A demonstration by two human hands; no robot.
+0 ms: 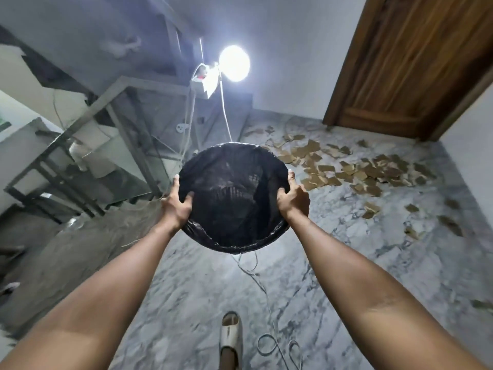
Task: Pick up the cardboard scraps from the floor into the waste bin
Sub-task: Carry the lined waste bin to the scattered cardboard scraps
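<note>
I hold a round waste bin (pixel 232 198) lined with a black plastic bag out in front of me, above the floor. My left hand (pixel 177 204) grips its left rim, thumb inside the bag. On the right rim my right hand (pixel 292 197) grips the same way. The inside of the bin looks dark and I see no scraps in it. Several brown cardboard scraps (pixel 354 169) lie scattered on the marble floor to the right of the bin, with a few loose ones (pixel 372 209) nearer to me.
A wooden door (pixel 416 65) stands at the far right. A bright lamp (pixel 234 63) on a stand shines behind the bin, its white cable (pixel 266 295) running across the floor toward my foot in a sandal (pixel 231 335). Glass stair railing (pixel 106 145) and steps lie to the left.
</note>
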